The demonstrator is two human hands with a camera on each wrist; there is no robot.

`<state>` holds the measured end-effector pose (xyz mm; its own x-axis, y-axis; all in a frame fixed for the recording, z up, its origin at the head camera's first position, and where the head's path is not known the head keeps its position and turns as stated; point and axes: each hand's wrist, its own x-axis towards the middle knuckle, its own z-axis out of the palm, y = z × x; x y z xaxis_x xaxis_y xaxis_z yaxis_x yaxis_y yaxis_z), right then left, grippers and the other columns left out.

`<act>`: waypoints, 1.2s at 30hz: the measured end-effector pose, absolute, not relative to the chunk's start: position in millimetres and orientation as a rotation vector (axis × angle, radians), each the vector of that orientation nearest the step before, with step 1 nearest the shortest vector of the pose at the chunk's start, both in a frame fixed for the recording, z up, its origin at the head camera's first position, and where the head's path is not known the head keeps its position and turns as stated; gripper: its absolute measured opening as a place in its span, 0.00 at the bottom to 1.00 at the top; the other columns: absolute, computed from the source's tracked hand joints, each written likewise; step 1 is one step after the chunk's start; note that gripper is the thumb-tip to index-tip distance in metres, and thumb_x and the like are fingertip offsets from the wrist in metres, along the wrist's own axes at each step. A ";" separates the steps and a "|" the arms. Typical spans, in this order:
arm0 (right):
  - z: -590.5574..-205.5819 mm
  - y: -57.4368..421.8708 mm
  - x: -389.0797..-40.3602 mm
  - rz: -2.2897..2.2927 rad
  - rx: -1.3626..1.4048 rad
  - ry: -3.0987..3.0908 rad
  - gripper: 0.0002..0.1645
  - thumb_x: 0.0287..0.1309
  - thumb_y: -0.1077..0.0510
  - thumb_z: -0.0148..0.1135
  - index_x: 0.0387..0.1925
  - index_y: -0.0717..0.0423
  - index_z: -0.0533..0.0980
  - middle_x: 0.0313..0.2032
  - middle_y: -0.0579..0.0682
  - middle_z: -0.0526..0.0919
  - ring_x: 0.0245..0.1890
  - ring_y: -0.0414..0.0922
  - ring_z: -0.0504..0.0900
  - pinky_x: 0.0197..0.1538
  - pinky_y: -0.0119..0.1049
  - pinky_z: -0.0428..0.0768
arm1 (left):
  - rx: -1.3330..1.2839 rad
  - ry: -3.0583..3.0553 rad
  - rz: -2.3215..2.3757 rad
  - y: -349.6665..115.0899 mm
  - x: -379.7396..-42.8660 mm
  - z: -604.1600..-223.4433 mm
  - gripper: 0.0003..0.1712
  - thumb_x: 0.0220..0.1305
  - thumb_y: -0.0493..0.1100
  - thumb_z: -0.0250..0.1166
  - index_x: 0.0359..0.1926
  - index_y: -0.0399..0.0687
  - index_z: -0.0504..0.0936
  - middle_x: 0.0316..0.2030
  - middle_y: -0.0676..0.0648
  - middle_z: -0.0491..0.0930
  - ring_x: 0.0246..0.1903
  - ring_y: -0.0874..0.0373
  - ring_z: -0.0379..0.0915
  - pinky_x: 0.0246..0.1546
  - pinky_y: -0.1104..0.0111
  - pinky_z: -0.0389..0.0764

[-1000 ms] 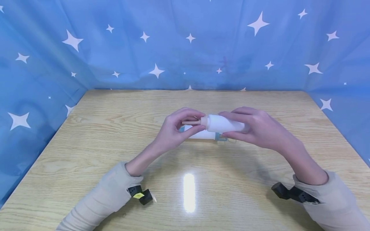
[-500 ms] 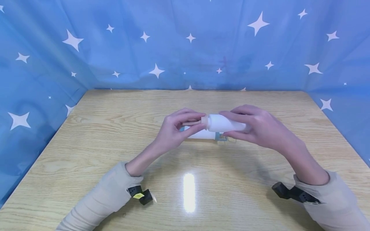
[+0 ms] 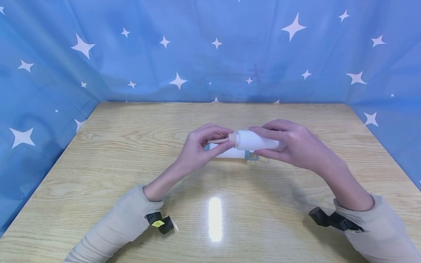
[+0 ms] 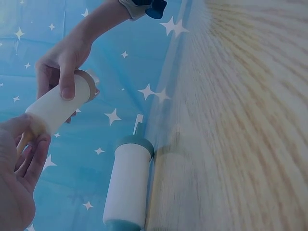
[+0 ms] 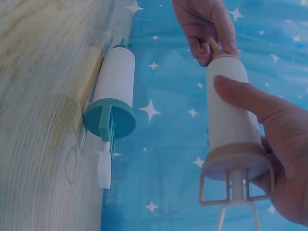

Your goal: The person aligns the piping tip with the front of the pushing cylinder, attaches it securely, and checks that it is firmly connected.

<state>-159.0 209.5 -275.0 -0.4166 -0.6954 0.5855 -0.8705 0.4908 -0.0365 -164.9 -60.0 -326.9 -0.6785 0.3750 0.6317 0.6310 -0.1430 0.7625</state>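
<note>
A white-barrelled icing syringe (image 3: 253, 140) with beige fittings is held level above the table, between both hands. My right hand (image 3: 297, 146) grips its barrel, thumb on one side and fingers round the other. With thumb and fingertips, my left hand (image 3: 194, 149) pinches the beige nozzle cap (image 3: 232, 138) at the opposite end; the pointed nozzle reaches back into that palm. In the right wrist view, beige finger loops (image 5: 214, 190) and a pale plunger handle extend from the syringe's rear. Behind and below lies a second icing syringe (image 5: 115, 79), white with teal ends, partly hidden in the head view.
The teal-ended syringe lies on its side on the wood-grain table (image 3: 98, 164), its white plunger handle (image 5: 104, 171) sticking out at the rear. A blue curtain (image 3: 197, 44) with white stars hangs behind the table and along both sides.
My left fingertips shift slightly around the nozzle cap. The right hand rises a touch at first, then stays put, still gripping the barrel. The teal-ended syringe has not moved.
</note>
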 end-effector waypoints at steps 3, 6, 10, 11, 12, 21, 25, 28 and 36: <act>-275.0 209.8 -158.8 0.459 1.289 -2.243 0.36 0.69 0.31 0.52 0.53 0.56 0.84 0.39 0.54 0.86 0.34 0.49 0.84 0.28 0.42 0.86 | -1.171 -1.902 -1.901 -60.2 -165.5 -327.2 0.17 0.57 0.22 0.71 0.48 0.29 0.83 0.45 0.39 0.82 0.45 0.49 0.82 0.49 0.59 0.86; -275.1 210.3 -158.5 0.463 1.290 -2.255 0.37 0.69 0.30 0.51 0.53 0.57 0.84 0.38 0.54 0.86 0.34 0.48 0.84 0.28 0.42 0.86 | -1.193 -1.888 -1.882 -60.5 -166.2 -327.6 0.18 0.55 0.22 0.71 0.48 0.29 0.83 0.46 0.39 0.82 0.45 0.49 0.81 0.50 0.59 0.86; -275.1 210.2 -158.4 0.469 1.284 -2.269 0.38 0.69 0.30 0.51 0.53 0.57 0.84 0.38 0.54 0.86 0.34 0.48 0.84 0.28 0.42 0.86 | -1.203 -1.874 -1.867 -60.2 -166.5 -327.8 0.18 0.54 0.22 0.72 0.48 0.30 0.84 0.46 0.39 0.81 0.46 0.49 0.80 0.51 0.58 0.85; -275.2 210.1 -158.3 0.474 1.279 -2.271 0.38 0.69 0.30 0.51 0.53 0.57 0.84 0.38 0.54 0.87 0.34 0.48 0.85 0.28 0.42 0.86 | -1.203 -1.869 -1.870 -60.0 -166.3 -327.6 0.18 0.55 0.22 0.72 0.48 0.29 0.84 0.46 0.39 0.81 0.46 0.49 0.80 0.51 0.58 0.85; -275.2 209.9 -158.3 0.479 1.274 -2.272 0.38 0.68 0.30 0.52 0.53 0.56 0.84 0.38 0.54 0.87 0.34 0.48 0.85 0.28 0.42 0.86 | -1.203 -1.865 -1.875 -59.7 -166.1 -327.2 0.18 0.55 0.22 0.71 0.48 0.29 0.83 0.47 0.39 0.81 0.47 0.48 0.80 0.52 0.58 0.85; -275.2 209.1 -158.4 0.485 1.266 -2.227 0.36 0.68 0.31 0.53 0.52 0.56 0.85 0.38 0.54 0.86 0.34 0.48 0.85 0.28 0.42 0.86 | -1.166 -1.879 -1.905 -59.2 -165.7 -326.5 0.19 0.58 0.22 0.69 0.51 0.28 0.81 0.47 0.38 0.82 0.47 0.48 0.81 0.53 0.58 0.84; -275.0 208.8 -158.8 0.471 1.279 -2.202 0.35 0.69 0.32 0.54 0.52 0.56 0.85 0.38 0.54 0.86 0.34 0.48 0.84 0.28 0.41 0.86 | -1.119 -1.944 -1.924 -60.4 -165.4 -326.0 0.21 0.59 0.24 0.70 0.54 0.30 0.80 0.46 0.40 0.83 0.46 0.51 0.83 0.53 0.59 0.84; -274.9 208.9 -159.1 0.465 1.287 -2.195 0.35 0.69 0.32 0.54 0.52 0.56 0.85 0.38 0.53 0.86 0.34 0.48 0.84 0.28 0.41 0.86 | -1.113 -1.969 -1.954 -61.1 -165.0 -326.3 0.20 0.60 0.25 0.70 0.54 0.31 0.80 0.45 0.41 0.83 0.46 0.51 0.83 0.52 0.59 0.85; -275.2 209.5 -159.6 0.445 1.299 -2.195 0.35 0.69 0.32 0.53 0.52 0.57 0.85 0.38 0.53 0.86 0.32 0.47 0.84 0.27 0.40 0.85 | -1.173 -1.953 -1.916 -61.2 -165.4 -326.1 0.19 0.59 0.24 0.70 0.52 0.30 0.81 0.48 0.39 0.82 0.49 0.50 0.83 0.50 0.59 0.86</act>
<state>-159.6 209.5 -275.2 -0.3848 -0.6973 0.6047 -0.8778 0.4789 -0.0063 -165.4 -61.2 -326.1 -0.6778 0.4077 0.6118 0.6195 -0.1314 0.7739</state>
